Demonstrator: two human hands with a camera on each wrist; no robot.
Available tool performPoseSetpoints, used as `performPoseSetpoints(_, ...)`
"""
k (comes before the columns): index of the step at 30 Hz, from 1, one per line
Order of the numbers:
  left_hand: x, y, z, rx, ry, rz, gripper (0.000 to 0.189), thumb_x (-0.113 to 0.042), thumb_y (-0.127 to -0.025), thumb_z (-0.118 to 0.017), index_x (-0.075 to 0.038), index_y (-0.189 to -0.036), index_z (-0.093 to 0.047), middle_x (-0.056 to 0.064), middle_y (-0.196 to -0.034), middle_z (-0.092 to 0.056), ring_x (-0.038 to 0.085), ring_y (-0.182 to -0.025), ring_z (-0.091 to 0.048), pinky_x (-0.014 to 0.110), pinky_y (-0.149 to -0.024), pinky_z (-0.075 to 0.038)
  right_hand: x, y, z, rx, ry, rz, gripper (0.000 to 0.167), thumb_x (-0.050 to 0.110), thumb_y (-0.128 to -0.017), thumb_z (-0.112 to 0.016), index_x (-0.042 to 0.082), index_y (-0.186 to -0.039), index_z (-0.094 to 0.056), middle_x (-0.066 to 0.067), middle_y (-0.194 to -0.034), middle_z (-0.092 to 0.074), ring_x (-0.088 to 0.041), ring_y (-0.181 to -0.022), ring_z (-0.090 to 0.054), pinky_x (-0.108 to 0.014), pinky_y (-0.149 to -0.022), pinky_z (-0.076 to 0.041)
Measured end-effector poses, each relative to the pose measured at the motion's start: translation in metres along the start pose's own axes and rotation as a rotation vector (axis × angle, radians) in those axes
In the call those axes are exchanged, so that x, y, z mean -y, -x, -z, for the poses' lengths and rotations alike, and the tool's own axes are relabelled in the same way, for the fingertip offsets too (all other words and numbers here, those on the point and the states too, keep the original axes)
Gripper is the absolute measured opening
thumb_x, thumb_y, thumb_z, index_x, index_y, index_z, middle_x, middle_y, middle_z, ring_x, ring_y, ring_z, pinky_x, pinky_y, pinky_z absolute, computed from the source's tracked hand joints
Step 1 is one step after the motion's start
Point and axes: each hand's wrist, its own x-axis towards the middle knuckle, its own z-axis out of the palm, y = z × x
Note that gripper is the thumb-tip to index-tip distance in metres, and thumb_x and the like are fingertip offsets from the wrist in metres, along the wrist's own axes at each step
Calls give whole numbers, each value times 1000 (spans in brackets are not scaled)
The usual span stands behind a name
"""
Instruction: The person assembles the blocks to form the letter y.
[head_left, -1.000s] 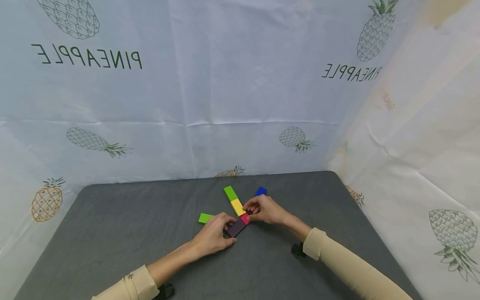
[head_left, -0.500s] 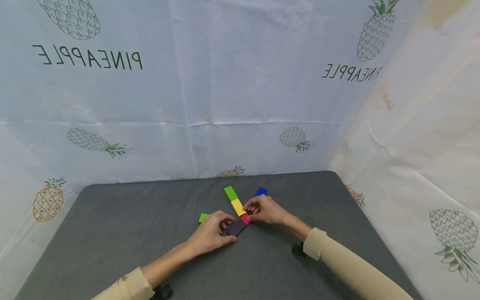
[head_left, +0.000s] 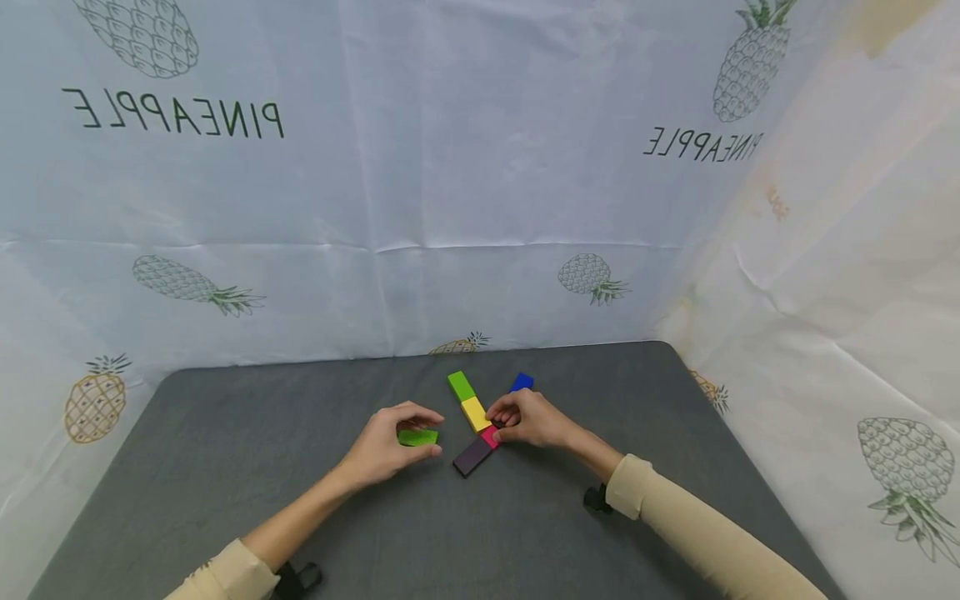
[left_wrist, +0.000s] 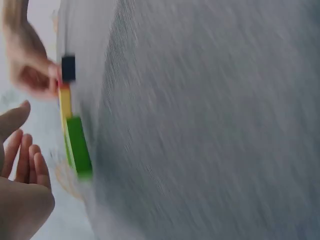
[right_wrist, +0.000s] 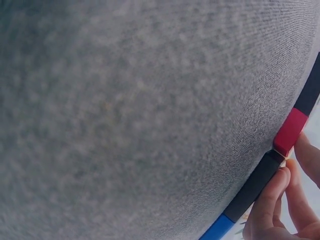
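Note:
Flat coloured blocks lie on the grey table. My left hand (head_left: 386, 446) is spread around a loose green block (head_left: 417, 437), fingers on its far side, thumb on its near side; in the left wrist view the hand (left_wrist: 25, 175) looks apart from the green block (left_wrist: 79, 145). My right hand (head_left: 532, 421) pinches at the red block (head_left: 489, 437), where its end meets a black block (right_wrist: 255, 185). A dark block (head_left: 472, 457) continues from the red one towards the near left. A yellow block (head_left: 476, 414) and another green block (head_left: 461, 386) branch away to the far left.
A blue block (head_left: 522, 382) ends the row beyond my right hand. The table (head_left: 300, 467) has a rounded far edge, and a white cloth (head_left: 480, 183) printed with pineapples hangs behind it and to the right.
My left hand has let go of the dark block and moved left to the loose green block, its fingers spreading. The right hand has stayed in place.

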Motion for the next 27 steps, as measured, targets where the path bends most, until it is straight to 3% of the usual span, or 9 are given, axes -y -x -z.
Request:
performPoseSetpoints(6,28,2,23,-28,-23,-4,43,-17,-88,-92,-3,-127,-77,13,-124,-79,33,-112,-74,38,-98,-62,0,0,1,4,-9,-4,28,7,-94,-84,0,-121,-78,-13,-114,-78,-14,-98,-70,-22,-87,-61)
performPoseSetpoints(13,50,5,38,66,-38,-9,41,-19,-91,-90,-4,-127,-78,14,-121,-79,19,-101,-69,27,-89,-57,-1,1,0,2,-2,4,28,7,-94,-84,1,-121,-78,-13,-114,-78,-12,-97,-70,-22,-86,-61)
performPoseSetpoints(19,57,5,42,125,-76,14,38,-23,-89,-91,-11,-124,-81,6,-118,-79,13,-98,-64,25,-85,-54,0,1,-1,-2,-8,3,29,6,-93,-85,0,-121,-78,-13,-113,-78,-13,-97,-70,-22,-86,-61)
performPoseSetpoints(27,51,7,41,117,-104,47,30,-23,-88,-91,-15,-116,-83,0,-105,-77,12,-90,-61,25,-79,-51,1,0,0,0,-2,-3,28,6,-93,-85,0,-120,-78,-13,-114,-78,-12,-97,-70,-22,-86,-61)
